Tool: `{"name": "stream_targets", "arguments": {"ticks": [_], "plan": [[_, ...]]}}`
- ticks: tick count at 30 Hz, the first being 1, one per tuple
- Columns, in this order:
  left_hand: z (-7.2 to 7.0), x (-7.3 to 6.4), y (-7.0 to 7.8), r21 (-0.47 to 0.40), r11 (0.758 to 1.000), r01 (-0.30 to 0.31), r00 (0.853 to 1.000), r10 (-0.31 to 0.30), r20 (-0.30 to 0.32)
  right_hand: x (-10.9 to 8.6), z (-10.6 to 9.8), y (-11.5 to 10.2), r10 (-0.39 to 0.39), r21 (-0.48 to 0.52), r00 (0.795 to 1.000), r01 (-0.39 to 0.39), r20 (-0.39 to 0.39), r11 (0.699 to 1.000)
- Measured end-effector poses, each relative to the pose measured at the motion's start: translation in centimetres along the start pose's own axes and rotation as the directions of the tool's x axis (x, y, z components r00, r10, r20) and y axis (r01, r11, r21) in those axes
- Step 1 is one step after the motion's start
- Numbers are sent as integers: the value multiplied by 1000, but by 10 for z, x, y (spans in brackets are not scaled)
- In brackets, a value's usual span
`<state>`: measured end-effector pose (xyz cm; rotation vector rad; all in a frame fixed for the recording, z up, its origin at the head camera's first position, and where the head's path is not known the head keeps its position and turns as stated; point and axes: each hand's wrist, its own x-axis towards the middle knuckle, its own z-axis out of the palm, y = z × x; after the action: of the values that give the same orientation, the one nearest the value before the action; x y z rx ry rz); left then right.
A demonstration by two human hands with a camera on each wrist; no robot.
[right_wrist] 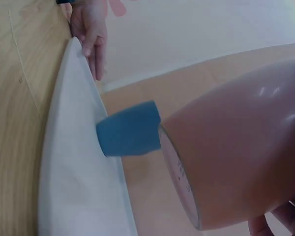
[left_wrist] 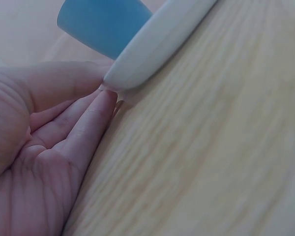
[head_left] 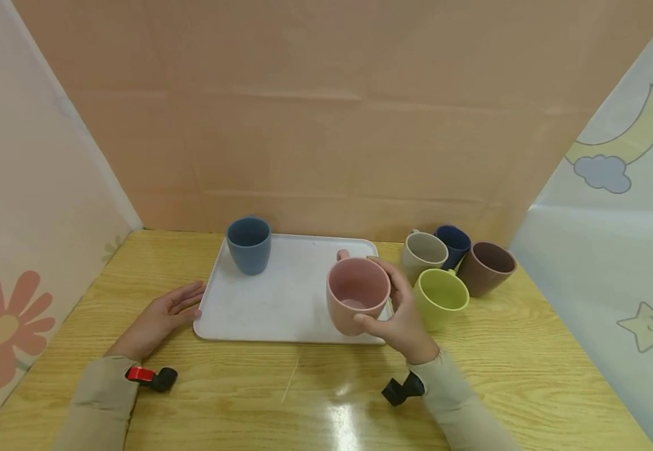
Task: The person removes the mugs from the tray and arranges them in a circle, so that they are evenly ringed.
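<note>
My right hand (head_left: pixel 396 313) grips a pink mug (head_left: pixel 344 313) round its side, thumb at the front and fingers behind. The mug is held over the right part of a white tray (head_left: pixel 298 300); its underside shows in the right wrist view, clear of the tray. A blue mug (head_left: pixel 249 247) stands upright at the tray's back left. At the tray's left edge, my left hand (head_left: pixel 163 316) lies with fairly straight fingers. In the left wrist view, its thumb and fingertips (left_wrist: pixel 108 98) touch the tray's corner (left_wrist: pixel 132 69).
Right of the tray, several mugs stand close together: a yellow-green mug (head_left: pixel 441 297), a light grey mug (head_left: pixel 423 254), a dark blue mug (head_left: pixel 454 241) and a brown mug (head_left: pixel 486 269). The wooden table (head_left: pixel 258 401) meets a tan backdrop (head_left: pixel 303 138) behind and patterned side walls.
</note>
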<state>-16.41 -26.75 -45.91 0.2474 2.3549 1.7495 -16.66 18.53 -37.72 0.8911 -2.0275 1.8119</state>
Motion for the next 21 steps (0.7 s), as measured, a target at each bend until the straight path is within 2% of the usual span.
{"name": "stream_targets", "arguments": {"ticks": [9,13,21], "plan": [[-1,0,0,3,1000,8,1000,-8,-1,-5,-49,-11,-64,116,997,68,-34,991],[-1,1,0,2,1000,9,1000,-9,0,-8,-71,-13,-111,182,992,119,-55,976],[-1,0,2,-7,1000,21,1000,-21,4,-20,-113,-18,-126,283,988,147,-93,948]]}}
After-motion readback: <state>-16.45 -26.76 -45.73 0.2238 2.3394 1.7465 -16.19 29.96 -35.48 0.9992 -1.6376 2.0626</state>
